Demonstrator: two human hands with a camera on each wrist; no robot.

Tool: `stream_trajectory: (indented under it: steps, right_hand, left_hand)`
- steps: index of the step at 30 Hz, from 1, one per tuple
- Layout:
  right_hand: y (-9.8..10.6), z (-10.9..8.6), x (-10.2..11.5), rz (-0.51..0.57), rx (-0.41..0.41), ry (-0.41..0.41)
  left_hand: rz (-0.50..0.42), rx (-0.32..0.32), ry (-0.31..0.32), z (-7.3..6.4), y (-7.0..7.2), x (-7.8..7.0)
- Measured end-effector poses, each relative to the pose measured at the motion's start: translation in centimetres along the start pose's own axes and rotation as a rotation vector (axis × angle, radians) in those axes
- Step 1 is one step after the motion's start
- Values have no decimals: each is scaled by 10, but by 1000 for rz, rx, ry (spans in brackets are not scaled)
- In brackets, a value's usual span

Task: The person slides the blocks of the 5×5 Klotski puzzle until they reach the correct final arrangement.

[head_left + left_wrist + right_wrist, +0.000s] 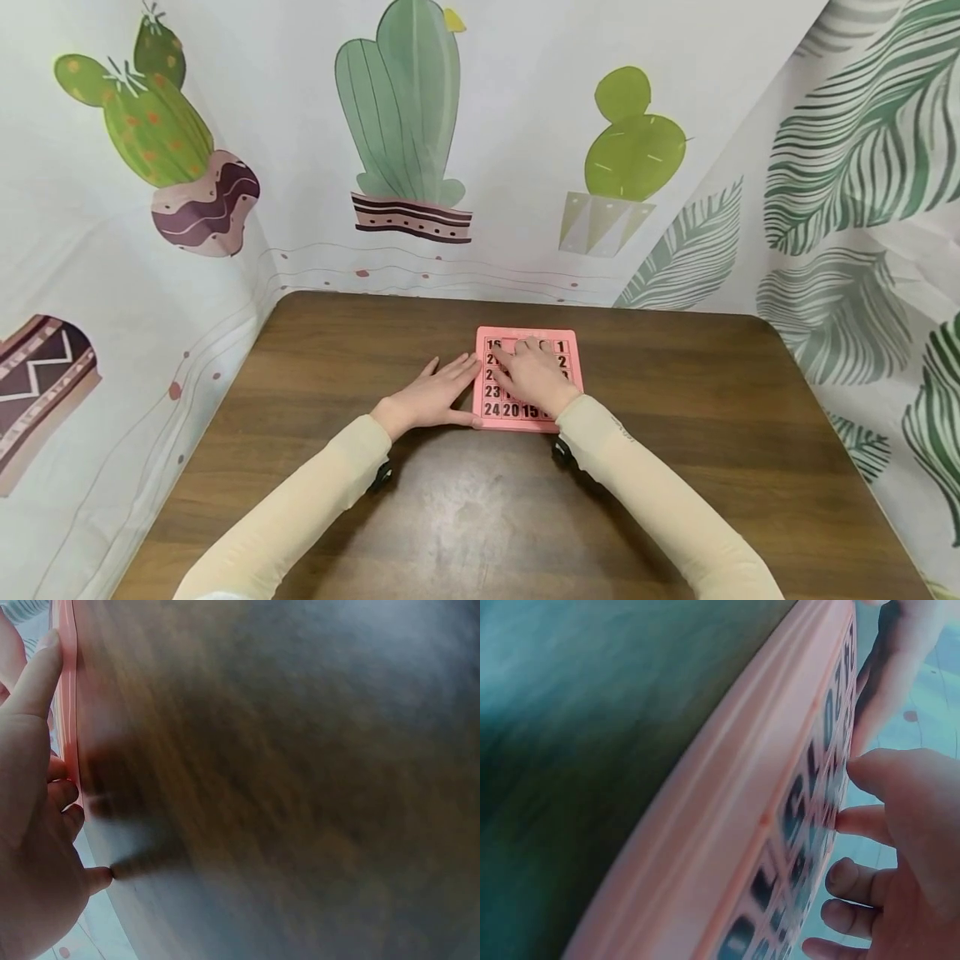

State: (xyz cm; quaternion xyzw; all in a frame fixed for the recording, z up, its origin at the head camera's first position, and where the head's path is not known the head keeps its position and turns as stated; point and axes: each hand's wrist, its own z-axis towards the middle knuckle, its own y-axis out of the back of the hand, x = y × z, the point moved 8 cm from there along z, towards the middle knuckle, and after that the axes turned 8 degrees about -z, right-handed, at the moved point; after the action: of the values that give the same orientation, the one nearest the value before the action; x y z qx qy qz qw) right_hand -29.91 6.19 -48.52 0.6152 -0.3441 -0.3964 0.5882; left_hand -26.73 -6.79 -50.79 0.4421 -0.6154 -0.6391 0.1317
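A pink number slide puzzle (480, 421) lies flat on the table, its square white tiles printed with black numbers. Along its left edge rests my left hand (429, 400), fingers stretched out, with the thumb near the lower left corner. In the left wrist view the left thumb (41, 679) lies against the pink frame. Over the tiles is my right hand (537, 379), covering many of the numbers. Its thumb (877, 771) and index finger touch the tile face in the right wrist view, while the other fingers stay loosely bent.
The brown wooden table (360, 333) extends around the puzzle on every side. Behind it hangs a white cloth (517, 150) printed with cacti and leaves. Both forearms wear cream sleeves (652, 483), with a dark wrist camera (561, 452) under the right one.
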Motion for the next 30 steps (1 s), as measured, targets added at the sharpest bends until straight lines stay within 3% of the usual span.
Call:
stream_trajectory:
  steps: [5,17,30]
  right_hand:
    - [0,-1,-1,1,11,-7]
    - [4,-23,-35,-33,-68,-98]
    - [0,-12,-19,-15,-32,-69]
  left_hand:
    - [11,-1,0,1,-3,2]
    - [-13,-3,9,-2,1,3]
    - [2,-2,9,1,-3,4]
